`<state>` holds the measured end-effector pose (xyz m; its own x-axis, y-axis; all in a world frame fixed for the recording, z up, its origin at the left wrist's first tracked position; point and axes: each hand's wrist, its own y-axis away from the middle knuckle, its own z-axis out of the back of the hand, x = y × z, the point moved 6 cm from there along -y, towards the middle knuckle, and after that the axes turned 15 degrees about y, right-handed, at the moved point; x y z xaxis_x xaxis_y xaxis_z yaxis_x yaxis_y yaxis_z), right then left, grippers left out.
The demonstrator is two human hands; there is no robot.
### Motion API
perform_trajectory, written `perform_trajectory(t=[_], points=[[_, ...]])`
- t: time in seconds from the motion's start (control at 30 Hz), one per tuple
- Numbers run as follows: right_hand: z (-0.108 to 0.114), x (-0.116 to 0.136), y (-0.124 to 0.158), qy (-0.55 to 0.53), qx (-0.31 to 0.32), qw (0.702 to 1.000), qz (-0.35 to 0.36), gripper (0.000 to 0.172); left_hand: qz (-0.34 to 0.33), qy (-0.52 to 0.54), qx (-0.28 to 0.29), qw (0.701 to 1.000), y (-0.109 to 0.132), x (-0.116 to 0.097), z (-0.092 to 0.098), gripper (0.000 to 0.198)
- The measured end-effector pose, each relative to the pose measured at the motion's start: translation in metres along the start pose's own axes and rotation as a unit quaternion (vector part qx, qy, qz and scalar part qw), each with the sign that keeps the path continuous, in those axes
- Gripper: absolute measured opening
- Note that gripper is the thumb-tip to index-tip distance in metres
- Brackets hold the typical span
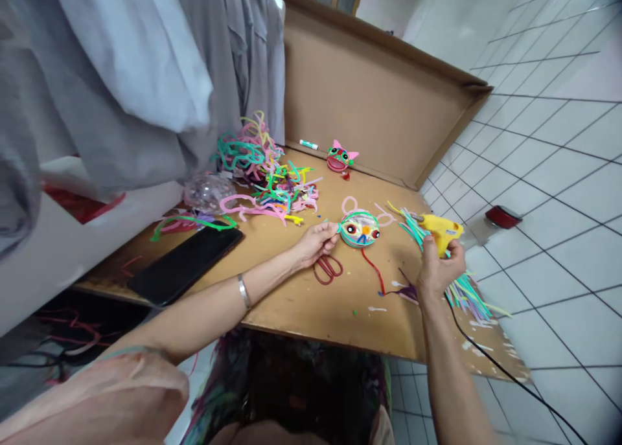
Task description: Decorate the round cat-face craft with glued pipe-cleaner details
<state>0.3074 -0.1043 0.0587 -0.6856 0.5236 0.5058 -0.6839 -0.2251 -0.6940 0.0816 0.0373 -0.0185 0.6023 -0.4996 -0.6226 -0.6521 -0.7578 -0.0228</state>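
My left hand [317,244] pinches the left edge of a round craft face [359,230] with large eyes, an orange nose and green trim. Pink loops stand at its top, and a red strand [373,268] trails below it. Beneath my left fingers lie the dark red handles of a pair of scissors [328,270]. On the right, my right hand [437,267] is wrapped round a yellow glue gun [443,230], its nozzle pointing left toward the face but apart from it. A bundle of green, lilac and yellow pipe cleaners [469,296] lies under and beyond that hand.
A black phone [185,263] lies at the left. Behind it are a clear plastic bag [208,191] and a tangled heap of coloured pipe cleaners [257,153]. A finished-looking small face [339,157] and a glue stick [308,144] sit by the cardboard wall [359,89]. A black cord [505,370] runs off right.
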Motion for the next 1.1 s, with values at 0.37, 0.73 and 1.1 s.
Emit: perform_trajectory(t=[0.37,0.73,1.1], points=[[-0.016,0.067,0.059,0.016,-0.017,0.986,0.164,0.021,-0.022,-0.011,-0.015,1.0,-0.005,-0.006,0.009,0.039],[-0.02,0.06,0.063,-0.054,-0.044,0.979,0.193,0.018,0.01,-0.002,0.012,1.0,0.0,0.0,0.003,0.041],[-0.017,0.062,0.064,-0.068,-0.049,0.977,0.195,0.015,0.033,-0.007,0.031,0.999,0.003,0.005,-0.002,0.039]])
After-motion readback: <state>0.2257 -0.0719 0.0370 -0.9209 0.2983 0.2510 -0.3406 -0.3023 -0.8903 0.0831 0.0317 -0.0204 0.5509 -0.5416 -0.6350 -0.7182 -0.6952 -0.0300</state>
